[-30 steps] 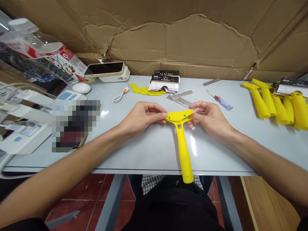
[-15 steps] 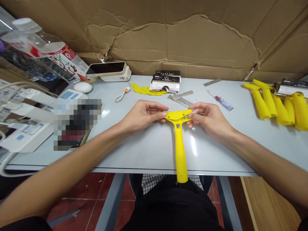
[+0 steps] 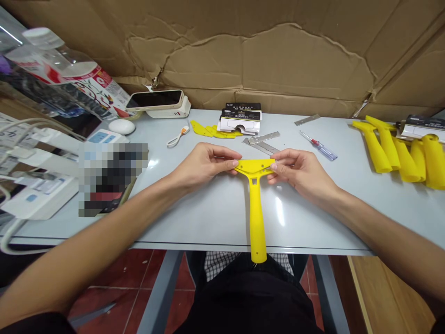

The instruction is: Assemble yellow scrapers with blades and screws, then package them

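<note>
Your left hand pinches the left end of the yellow plate and your right hand the right end, both grips narrow, with the yellow handle pointing near, over the middle of the table. Better to press both ends equally and align the plate straight, because the right side looks less flush.

Creased brown cardboard backs the glossy grey tabletop, which reflects light; red floor tiles lie beneath it
</note>
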`<act>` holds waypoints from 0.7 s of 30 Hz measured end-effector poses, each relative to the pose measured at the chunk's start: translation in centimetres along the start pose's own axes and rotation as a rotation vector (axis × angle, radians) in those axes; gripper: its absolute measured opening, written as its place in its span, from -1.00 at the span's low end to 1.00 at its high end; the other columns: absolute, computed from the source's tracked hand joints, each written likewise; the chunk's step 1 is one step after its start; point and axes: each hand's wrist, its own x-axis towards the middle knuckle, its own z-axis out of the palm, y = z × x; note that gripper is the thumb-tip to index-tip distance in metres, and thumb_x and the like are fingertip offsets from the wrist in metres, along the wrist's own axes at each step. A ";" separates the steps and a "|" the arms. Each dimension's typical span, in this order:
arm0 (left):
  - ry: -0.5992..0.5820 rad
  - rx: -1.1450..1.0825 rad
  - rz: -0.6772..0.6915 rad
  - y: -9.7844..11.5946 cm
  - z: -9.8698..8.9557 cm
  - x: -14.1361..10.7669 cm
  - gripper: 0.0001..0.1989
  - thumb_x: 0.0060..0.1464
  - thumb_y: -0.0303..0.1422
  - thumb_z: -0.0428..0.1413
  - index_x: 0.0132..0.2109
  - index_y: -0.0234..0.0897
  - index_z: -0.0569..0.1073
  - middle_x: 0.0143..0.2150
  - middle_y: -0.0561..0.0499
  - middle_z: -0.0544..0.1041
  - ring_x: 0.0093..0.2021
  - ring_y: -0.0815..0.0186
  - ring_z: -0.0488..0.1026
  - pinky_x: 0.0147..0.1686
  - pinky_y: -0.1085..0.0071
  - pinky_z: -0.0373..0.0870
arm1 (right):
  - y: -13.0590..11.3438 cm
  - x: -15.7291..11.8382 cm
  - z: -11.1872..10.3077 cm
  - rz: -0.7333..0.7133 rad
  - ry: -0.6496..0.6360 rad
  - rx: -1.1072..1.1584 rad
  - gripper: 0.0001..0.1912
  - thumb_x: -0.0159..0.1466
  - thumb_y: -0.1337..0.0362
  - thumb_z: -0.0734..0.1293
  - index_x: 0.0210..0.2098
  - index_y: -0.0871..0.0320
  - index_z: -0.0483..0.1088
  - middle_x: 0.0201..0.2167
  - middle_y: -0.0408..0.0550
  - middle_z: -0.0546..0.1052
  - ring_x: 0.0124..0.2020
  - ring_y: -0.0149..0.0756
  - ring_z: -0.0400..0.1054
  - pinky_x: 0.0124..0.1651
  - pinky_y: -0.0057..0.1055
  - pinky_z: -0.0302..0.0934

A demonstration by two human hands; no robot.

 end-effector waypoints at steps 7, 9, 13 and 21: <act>0.013 0.017 0.004 0.3 0.2 -0.3 -0.77 0.04 -0.37 0.43 -0.13 -0.34 0.74 -0.27 -0.11 0.75 -0.31 0.23 0.69 -0.15 0.27 0.67 | -0.3 -0.1 0.2 0.009 0.013 -0.003 -0.72 0.26 0.12 0.61 -0.18 0.16 0.58 -0.25 0.00 0.71 -0.33 -0.26 0.65 -0.12 -0.26 0.59; 0.014 0.022 0.002 0.4 0.3 -0.4 -0.77 0.03 -0.38 0.43 -0.13 -0.34 0.73 -0.28 -0.11 0.75 -0.31 0.22 0.69 -0.14 0.27 0.67 | -0.3 -0.1 0.2 0.025 0.026 -0.010 -0.71 0.23 0.14 0.62 -0.18 0.16 0.57 -0.27 0.00 0.71 -0.35 -0.27 0.65 -0.13 -0.27 0.59; 0.023 0.031 0.006 0.3 0.3 -0.5 -0.73 0.02 -0.35 0.44 -0.11 -0.34 0.72 -0.25 -0.12 0.75 -0.25 0.19 0.69 -0.12 0.26 0.67 | -0.3 -0.1 0.1 0.046 0.050 -0.037 -0.70 0.19 0.19 0.63 -0.18 0.16 0.56 -0.35 -0.04 0.69 -0.37 -0.26 0.65 -0.13 -0.27 0.58; -0.078 -0.104 -0.089 0.1 0.4 -0.2 -0.72 0.15 -0.26 0.38 -0.10 -0.41 0.68 -0.30 -0.16 0.71 -0.37 0.29 0.64 -0.25 0.36 0.61 | -0.6 -0.1 0.1 0.010 0.063 -0.053 -0.68 0.15 0.22 0.63 -0.18 0.15 0.55 -0.37 -0.08 0.67 -0.41 -0.25 0.64 -0.17 -0.27 0.55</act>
